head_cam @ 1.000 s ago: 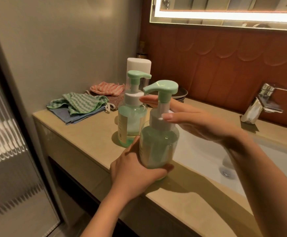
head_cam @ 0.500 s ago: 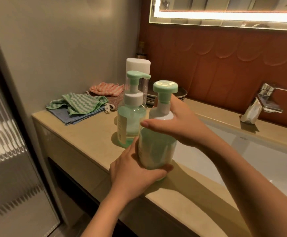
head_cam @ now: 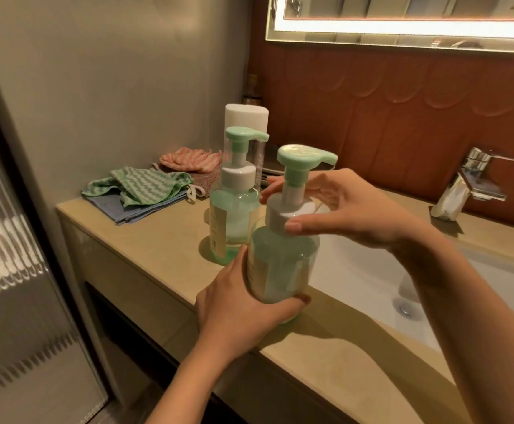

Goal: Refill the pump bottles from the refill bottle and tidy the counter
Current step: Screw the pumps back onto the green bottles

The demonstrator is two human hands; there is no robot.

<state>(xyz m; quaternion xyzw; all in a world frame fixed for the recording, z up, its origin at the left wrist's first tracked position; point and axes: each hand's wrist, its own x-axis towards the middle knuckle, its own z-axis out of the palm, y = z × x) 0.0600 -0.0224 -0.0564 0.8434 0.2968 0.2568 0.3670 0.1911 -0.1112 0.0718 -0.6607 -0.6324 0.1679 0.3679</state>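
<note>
The left hand [head_cam: 240,304] wraps the lower body of the clear plastic pump bottle with a mint-green pump head [head_cam: 283,264], which stands on the beige stone desk [head_cam: 145,240] beside the white sink [head_cam: 356,270]. The right hand [head_cam: 350,206] pinches the bottle's white collar [head_cam: 281,215] between thumb and fingers. At the bottle's 11 o'clock, just beside it, stands a second matching pump bottle [head_cam: 234,215], and a tall clear bottle with a white cap [head_cam: 246,117] stands behind that.

Bathroom: basin [head_cam: 356,280], tap [head_cam: 463,185], lit mirror [head_cam: 402,19]
</note>
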